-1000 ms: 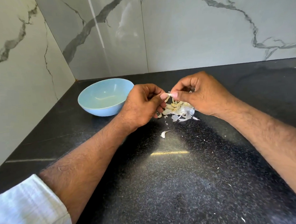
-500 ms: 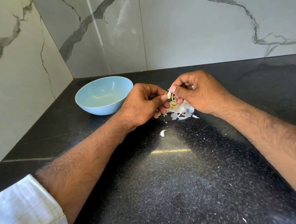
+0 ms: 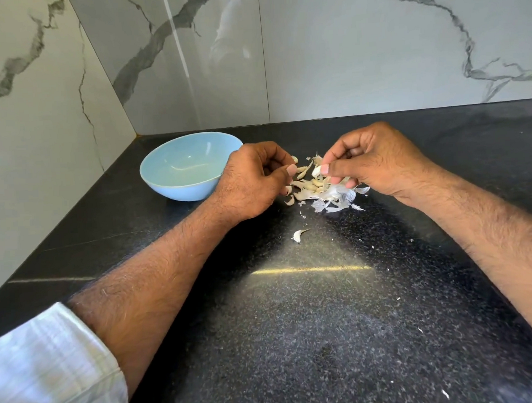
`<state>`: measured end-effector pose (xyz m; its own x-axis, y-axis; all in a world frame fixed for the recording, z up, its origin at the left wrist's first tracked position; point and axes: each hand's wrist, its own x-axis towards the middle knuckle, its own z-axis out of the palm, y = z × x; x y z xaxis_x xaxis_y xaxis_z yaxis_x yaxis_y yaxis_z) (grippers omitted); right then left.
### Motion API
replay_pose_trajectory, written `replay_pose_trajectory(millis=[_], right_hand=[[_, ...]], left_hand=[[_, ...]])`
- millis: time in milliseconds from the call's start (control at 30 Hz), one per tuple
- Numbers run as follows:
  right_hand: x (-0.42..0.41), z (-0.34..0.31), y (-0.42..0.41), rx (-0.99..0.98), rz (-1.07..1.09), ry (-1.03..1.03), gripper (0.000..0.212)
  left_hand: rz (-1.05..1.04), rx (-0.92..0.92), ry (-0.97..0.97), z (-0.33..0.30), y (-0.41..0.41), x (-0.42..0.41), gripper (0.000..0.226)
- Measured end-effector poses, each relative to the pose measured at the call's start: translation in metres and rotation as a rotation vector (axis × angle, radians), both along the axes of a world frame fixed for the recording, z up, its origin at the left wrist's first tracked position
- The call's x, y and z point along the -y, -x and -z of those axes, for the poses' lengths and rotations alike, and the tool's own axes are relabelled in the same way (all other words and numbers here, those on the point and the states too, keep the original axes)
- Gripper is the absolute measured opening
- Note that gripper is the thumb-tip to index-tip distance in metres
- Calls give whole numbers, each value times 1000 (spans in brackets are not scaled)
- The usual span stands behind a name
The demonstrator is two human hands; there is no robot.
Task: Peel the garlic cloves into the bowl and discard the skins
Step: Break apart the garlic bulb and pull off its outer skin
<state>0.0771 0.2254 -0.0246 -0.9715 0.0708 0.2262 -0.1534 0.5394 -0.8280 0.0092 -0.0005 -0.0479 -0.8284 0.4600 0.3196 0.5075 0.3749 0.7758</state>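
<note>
A light blue bowl [image 3: 178,190] with nothing in it stands on the black counter, left of my hands. A pile of garlic cloves and papery skins [image 3: 315,189] lies between my hands. My left hand [image 3: 251,180] has its fingers curled beside the bowl, and a pale clove tip [image 3: 294,159] shows at its fingertips. My right hand [image 3: 376,161] hovers over the pile and pinches a white piece of garlic skin [image 3: 317,169] between thumb and forefinger. The two hands are a short gap apart.
One loose clove [image 3: 298,235] lies nearer to me than the pile, with small skin flakes [image 3: 445,393] scattered over the speckled counter [image 3: 296,338]. Marble walls close off the left side and the back, forming a corner behind the bowl.
Both hands were pinching one clove together over the pile. They have now pulled apart, the right hand taking a white piece with it.
</note>
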Motion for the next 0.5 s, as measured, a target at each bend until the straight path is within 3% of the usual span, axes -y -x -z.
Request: replay_pose_trajectory(millis=[233, 400, 500], right_hand=[[-23, -15, -4, -22, 119, -300, 19], [-24, -11, -3, 67, 10, -521, 32], [-17, -5, -2, 60, -46, -512, 20]], left_hand=[[-90, -22, 32, -4, 9, 13, 12], [-88, -20, 63, -5, 5, 13, 13], [-88, -20, 74, -6, 4, 13, 13]])
